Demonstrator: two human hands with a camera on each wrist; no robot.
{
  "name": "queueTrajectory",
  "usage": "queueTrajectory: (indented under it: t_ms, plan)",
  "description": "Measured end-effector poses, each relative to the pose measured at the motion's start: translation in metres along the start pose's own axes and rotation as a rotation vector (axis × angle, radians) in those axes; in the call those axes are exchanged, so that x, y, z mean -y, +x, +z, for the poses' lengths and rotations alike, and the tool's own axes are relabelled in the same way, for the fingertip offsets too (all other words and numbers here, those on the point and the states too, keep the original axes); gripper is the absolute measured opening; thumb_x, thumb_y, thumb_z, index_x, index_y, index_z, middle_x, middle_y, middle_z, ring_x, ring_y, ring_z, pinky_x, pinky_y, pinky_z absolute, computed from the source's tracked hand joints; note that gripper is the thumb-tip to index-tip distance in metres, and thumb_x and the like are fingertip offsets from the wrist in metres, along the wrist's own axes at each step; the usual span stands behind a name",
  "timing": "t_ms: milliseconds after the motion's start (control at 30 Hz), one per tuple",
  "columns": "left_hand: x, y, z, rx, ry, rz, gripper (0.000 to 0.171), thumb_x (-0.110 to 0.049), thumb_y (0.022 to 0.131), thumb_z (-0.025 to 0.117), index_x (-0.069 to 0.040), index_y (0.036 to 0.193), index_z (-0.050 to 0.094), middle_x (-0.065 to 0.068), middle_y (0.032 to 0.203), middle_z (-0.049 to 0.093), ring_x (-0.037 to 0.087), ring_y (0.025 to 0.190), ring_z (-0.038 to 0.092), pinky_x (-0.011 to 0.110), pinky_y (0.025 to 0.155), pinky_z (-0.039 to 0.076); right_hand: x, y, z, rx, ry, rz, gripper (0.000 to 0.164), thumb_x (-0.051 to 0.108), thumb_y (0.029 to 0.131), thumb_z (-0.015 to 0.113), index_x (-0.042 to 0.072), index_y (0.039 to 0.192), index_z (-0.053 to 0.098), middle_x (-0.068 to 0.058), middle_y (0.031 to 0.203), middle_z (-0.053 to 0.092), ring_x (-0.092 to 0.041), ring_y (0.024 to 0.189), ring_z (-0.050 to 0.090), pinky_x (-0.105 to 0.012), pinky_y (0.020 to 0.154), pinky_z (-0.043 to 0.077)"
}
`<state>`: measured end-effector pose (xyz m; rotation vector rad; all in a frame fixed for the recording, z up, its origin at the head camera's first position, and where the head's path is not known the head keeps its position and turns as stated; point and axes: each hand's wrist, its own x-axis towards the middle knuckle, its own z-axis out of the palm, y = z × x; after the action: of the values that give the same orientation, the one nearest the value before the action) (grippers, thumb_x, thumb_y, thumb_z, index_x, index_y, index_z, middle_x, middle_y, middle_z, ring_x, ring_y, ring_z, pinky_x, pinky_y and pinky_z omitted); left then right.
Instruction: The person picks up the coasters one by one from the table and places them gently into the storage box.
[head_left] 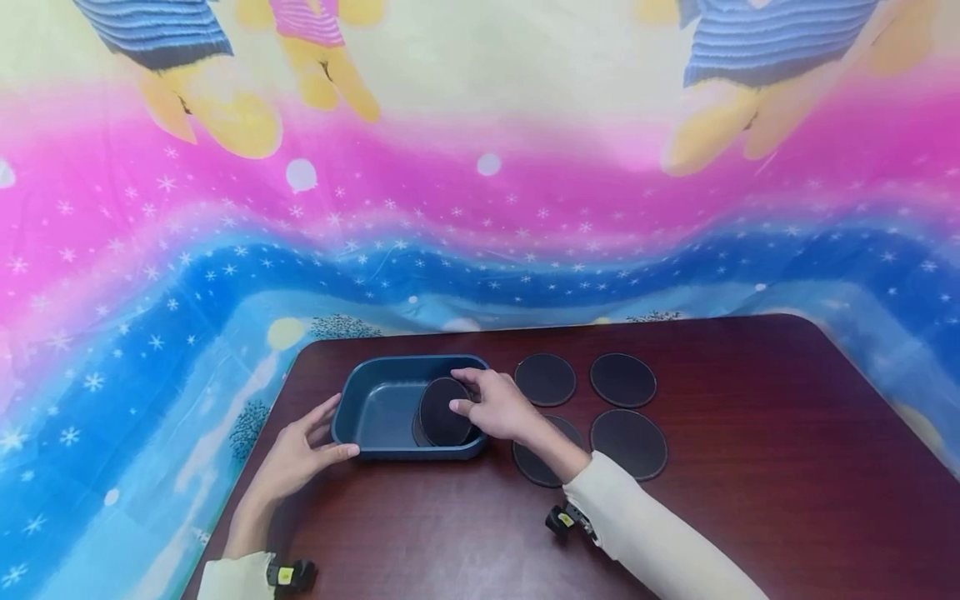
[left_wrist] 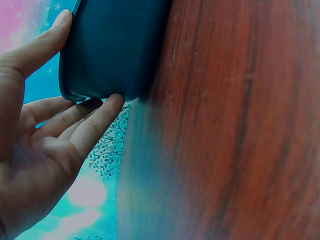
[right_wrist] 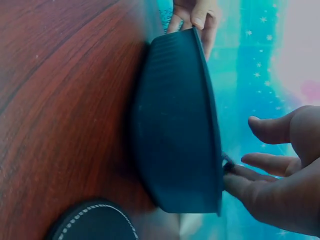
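"What are the hands over?"

"A glossy red-brown surface [head_left: 435, 525] with wood grain and rounded far corners. The left hand [head_left: 300, 454] is spread, thumb and fingertips against the end of a blue-green tray [head_left: 384, 414], which sits on the surface just right of it."

"And the right hand [head_left: 498, 406]?"

"Thumb and fingers apart, reaching over the tray's other end. A black disc [head_left: 444, 417] is inside the tray, just under that hand, with the edge of a lower disc [head_left: 417, 432] showing. Some fingertips are hidden behind the rim; I cannot tell whether they touch it."

"Anything nearby?"

"Four more black discs [head_left: 628, 446] lie flat to the right of that hand, two by two, one partly covered by the forearm."

"The room?"

"A printed cloth [head_left: 480, 200] hangs beyond both hands and left of the left one: blue below, pink higher, snowflakes throughout, yellow-legged figures [head_left: 217, 108] in striped tops above."
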<state>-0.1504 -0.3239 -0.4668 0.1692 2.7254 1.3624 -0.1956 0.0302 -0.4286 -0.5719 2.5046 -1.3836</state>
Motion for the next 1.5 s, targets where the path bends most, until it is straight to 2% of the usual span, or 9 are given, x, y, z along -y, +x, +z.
queueTrajectory:
  t_ms: [133, 167, 200, 233, 433, 633, 933, 1333, 1500]
  plan:
    - [0.000, -0.002, -0.001, -0.005, 0.000, -0.012, 0.095, -0.027, 0.095, 0.085, -0.011, 0.170, 0.031, 0.028, 0.163, 0.048, 0.049, 0.145, 0.056, 0.045, 0.097, 0.064, 0.004, -0.004, -0.006, -0.041, 0.016, -0.050, 0.054, 0.019, 0.105, 0.070, 0.011, 0.157, 0.056, -0.025, 0.137, 0.071, -0.044, 0.119, 0.074, -0.047, 0.102, 0.061]
    - [0.001, -0.003, -0.001, -0.004, -0.002, -0.014, 0.095, -0.027, 0.095, 0.085, -0.011, 0.170, 0.031, 0.028, 0.163, 0.048, 0.049, 0.145, 0.055, 0.045, 0.097, 0.064, 0.003, -0.006, -0.007, -0.054, 0.044, -0.055, 0.054, 0.018, 0.105, 0.071, 0.011, 0.156, 0.057, -0.021, 0.147, 0.066, -0.042, 0.129, 0.070, -0.048, 0.107, 0.059]
    - [0.001, -0.003, -0.001, -0.003, -0.004, -0.016, 0.095, -0.026, 0.095, 0.085, -0.011, 0.171, 0.031, 0.028, 0.163, 0.048, 0.049, 0.145, 0.055, 0.045, 0.097, 0.064, 0.002, -0.007, -0.009, -0.060, 0.073, -0.058, 0.054, 0.018, 0.105, 0.071, 0.010, 0.156, 0.056, -0.022, 0.150, 0.064, -0.043, 0.129, 0.070, -0.048, 0.108, 0.059]
    - [0.001, -0.003, -0.001, -0.003, -0.003, -0.018, 0.095, -0.026, 0.095, 0.085, -0.011, 0.171, 0.030, 0.028, 0.163, 0.048, 0.049, 0.144, 0.056, 0.045, 0.098, 0.064, 0.000, -0.009, -0.011, -0.069, 0.097, -0.056, 0.055, 0.017, 0.104, 0.072, 0.010, 0.156, 0.057, -0.016, 0.159, 0.058, -0.040, 0.138, 0.064, -0.049, 0.111, 0.057]
    - [0.002, -0.004, -0.001, -0.002, -0.013, -0.029, 0.095, -0.026, 0.095, 0.085, -0.012, 0.171, 0.031, 0.028, 0.163, 0.049, 0.048, 0.144, 0.057, 0.044, 0.098, 0.064, -0.015, -0.020, -0.028, -0.066, 0.183, -0.026, 0.058, 0.021, 0.104, 0.072, 0.013, 0.159, 0.053, -0.016, 0.161, 0.056, -0.032, 0.145, 0.060, -0.047, 0.111, 0.057]
    - [0.002, -0.005, -0.001, -0.005, -0.019, -0.024, 0.094, -0.024, 0.095, 0.085, -0.011, 0.170, 0.031, 0.028, 0.163, 0.049, 0.048, 0.143, 0.057, 0.043, 0.098, 0.064, -0.031, -0.029, -0.045, -0.068, 0.262, 0.000, 0.057, 0.019, 0.105, 0.071, 0.011, 0.159, 0.052, -0.019, 0.159, 0.057, -0.033, 0.143, 0.062, -0.047, 0.111, 0.057]
    - [0.003, -0.004, 0.002, -0.001, -0.018, -0.026, 0.095, -0.026, 0.094, 0.086, -0.011, 0.170, 0.032, 0.027, 0.163, 0.049, 0.049, 0.144, 0.056, 0.044, 0.097, 0.065, -0.063, -0.043, -0.071, -0.105, 0.235, 0.046, 0.058, 0.024, 0.105, 0.071, 0.011, 0.158, 0.052, -0.020, 0.154, 0.060, -0.035, 0.138, 0.065, -0.047, 0.106, 0.061]
    - [0.002, 0.000, 0.001, -0.003, -0.007, -0.008, 0.095, -0.027, 0.094, 0.086, -0.012, 0.170, 0.032, 0.026, 0.164, 0.049, 0.048, 0.144, 0.056, 0.046, 0.098, 0.064, -0.108, -0.057, -0.113, -0.126, 0.196, 0.117, 0.066, 0.033, 0.106, 0.071, 0.008, 0.162, 0.046, -0.021, 0.159, 0.055, -0.038, 0.143, 0.061, -0.052, 0.111, 0.056]
    - [0.002, 0.002, 0.001, -0.003, -0.006, -0.005, 0.095, -0.027, 0.094, 0.086, -0.012, 0.170, 0.032, 0.026, 0.163, 0.049, 0.048, 0.144, 0.057, 0.045, 0.098, 0.064, -0.124, -0.062, -0.129, -0.145, 0.150, 0.125, 0.068, 0.034, 0.106, 0.071, 0.005, 0.162, 0.045, -0.022, 0.159, 0.055, -0.039, 0.144, 0.060, -0.046, 0.109, 0.058]
